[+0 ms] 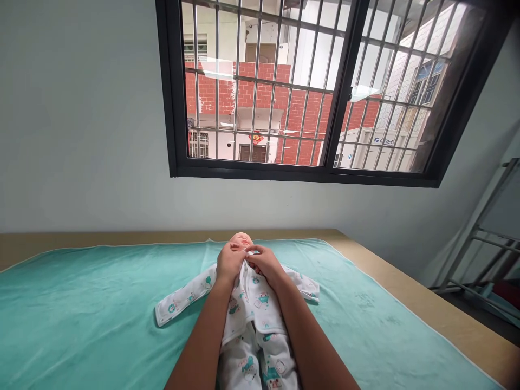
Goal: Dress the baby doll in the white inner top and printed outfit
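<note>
A baby doll (241, 239) lies on its back on a teal blanket (89, 303), head toward the wall. It wears a white printed romper (252, 303) with sleeves spread to both sides. My left hand (229, 262) and my right hand (264, 261) meet at the romper's neckline just below the doll's chin. The fingers of both hands are pinched on the collar fabric. My forearms cover the middle of the garment.
The blanket covers a wooden bed platform (410, 281) set against a pale wall. A barred window (309, 92) is above. A metal frame (483, 254) stands at the right beyond the platform's edge.
</note>
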Motion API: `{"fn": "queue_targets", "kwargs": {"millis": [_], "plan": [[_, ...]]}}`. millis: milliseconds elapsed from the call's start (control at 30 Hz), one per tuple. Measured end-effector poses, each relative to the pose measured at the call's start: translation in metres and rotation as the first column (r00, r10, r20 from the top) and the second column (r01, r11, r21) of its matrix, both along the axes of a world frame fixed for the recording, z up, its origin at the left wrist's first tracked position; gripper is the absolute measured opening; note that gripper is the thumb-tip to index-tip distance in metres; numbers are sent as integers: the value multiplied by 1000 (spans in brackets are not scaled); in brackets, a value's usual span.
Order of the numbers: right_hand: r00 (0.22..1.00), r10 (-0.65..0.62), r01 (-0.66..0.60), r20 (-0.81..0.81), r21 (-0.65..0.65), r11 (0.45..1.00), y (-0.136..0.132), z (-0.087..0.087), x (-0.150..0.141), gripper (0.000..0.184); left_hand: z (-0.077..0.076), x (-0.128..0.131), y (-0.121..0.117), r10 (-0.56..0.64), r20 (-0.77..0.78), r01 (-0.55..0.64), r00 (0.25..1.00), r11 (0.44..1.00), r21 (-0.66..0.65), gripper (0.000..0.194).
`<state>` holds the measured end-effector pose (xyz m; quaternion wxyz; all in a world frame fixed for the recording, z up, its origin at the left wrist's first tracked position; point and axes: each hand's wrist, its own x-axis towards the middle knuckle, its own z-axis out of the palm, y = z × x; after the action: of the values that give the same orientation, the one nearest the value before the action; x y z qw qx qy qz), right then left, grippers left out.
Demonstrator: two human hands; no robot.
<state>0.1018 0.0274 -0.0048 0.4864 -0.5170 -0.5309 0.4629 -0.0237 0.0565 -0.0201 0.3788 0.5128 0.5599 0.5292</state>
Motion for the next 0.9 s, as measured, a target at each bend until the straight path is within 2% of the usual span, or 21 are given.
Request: {"fn": "queue_targets", "kwargs": {"millis": [133,400,600,733,900], "plan": [[1000,-9,8,-18,-19,1000,0,0,0,27,3,0,-3,-9,11,9,1000,1000,9,31],[999,-28,28,-29,-20,999,1,-3,1,23,10,0,-12,-101,114,94,988,994,64,35],[998,-67,67,19,17,998,3,-5,2,23,14,-1,-17,-84,104,77,991,995,67,40],[984,-140,132,106,84,988,7,-8,-2,22,13,-1,-15,-80,87,73,993,994,82,34],[924,-298,231,238,273,934,8,-11,-9,16,6,-1,-8,-63,38,58,997,992,110,26]]}}
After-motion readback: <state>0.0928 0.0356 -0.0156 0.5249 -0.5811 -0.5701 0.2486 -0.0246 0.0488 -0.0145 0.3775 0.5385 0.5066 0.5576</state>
